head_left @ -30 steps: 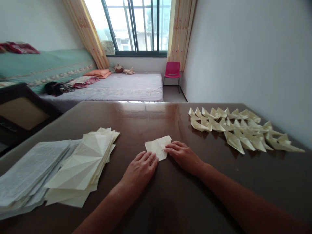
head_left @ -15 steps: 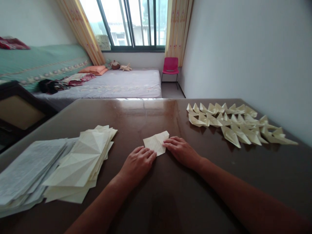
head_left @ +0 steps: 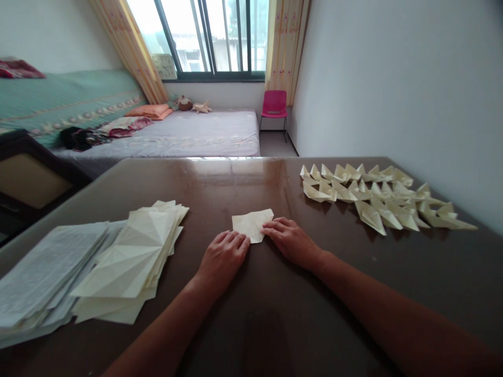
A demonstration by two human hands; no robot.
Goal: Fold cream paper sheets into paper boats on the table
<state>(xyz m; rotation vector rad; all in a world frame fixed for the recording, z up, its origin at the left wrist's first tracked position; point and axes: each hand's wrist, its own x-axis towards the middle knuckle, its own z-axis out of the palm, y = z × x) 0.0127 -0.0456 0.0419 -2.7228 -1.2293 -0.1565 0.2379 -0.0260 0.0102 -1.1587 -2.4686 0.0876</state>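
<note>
A small folded piece of cream paper [head_left: 251, 225] lies in the middle of the glossy brown table. At its lower left corner my left hand [head_left: 227, 254] has its fingers closed on the edge, thumb hidden underneath. My right hand [head_left: 291, 240] grips the right edge with its fingertips, the fingers held close together. Folded paper boats [head_left: 371, 217] stand in rows at the far right of the table. To the left lies a pile of creased cream sheets [head_left: 147, 235].
Beside the creased sheets is a stack of greyish printed paper [head_left: 51, 267]. The brown table [head_left: 236, 183] reaches toward a bed [head_left: 220, 131] and a pink chair [head_left: 274, 104] under the window. A white wall [head_left: 393, 94] runs along the right side.
The folded paper has turned slightly, and its lower edge now sits a little higher. My left hand has shifted slightly up and left with it; my right hand has barely moved.
</note>
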